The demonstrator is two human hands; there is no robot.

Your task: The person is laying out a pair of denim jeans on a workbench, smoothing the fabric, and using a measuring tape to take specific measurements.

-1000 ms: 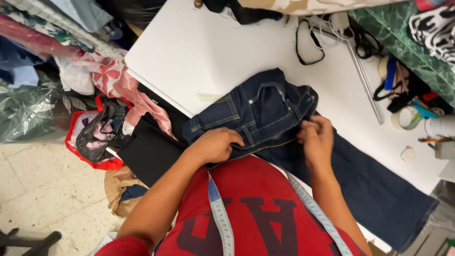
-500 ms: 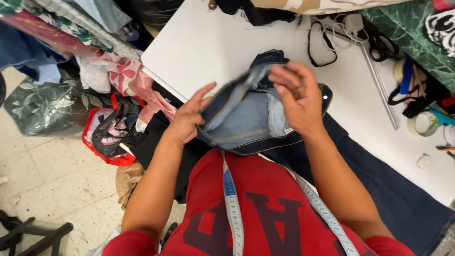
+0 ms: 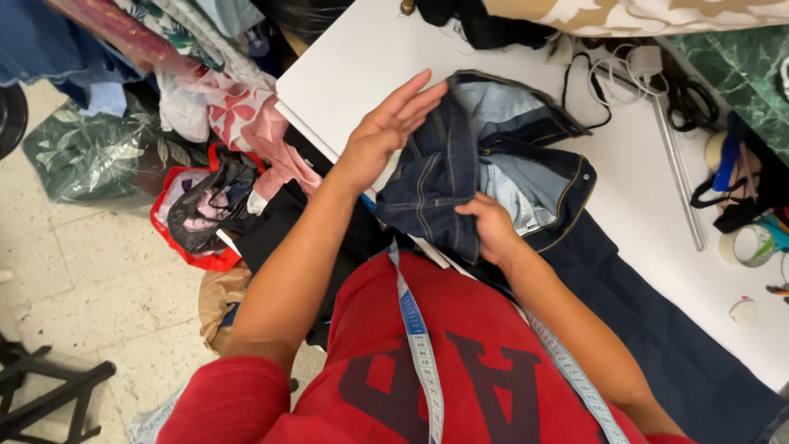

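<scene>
Dark blue jeans lie on the white table, the waist turned open so the paler inside shows. My left hand is flat with fingers spread, resting against the left side of the waist. My right hand pinches a fold of the denim near the waistband at the table's near edge. One trouser leg runs off to the lower right. A measuring tape hangs round my neck over a red shirt.
Scissors, a metal ruler, cables, tape rolls and small tools crowd the table's right side. Fabric piles and a red bag stand on the floor to the left. A black stand sits bottom left.
The jeans' waist went from lying flat to being lifted and opened inside out. My left hand moved up and flattened against it; my right hand dropped down and gripped a fold.
</scene>
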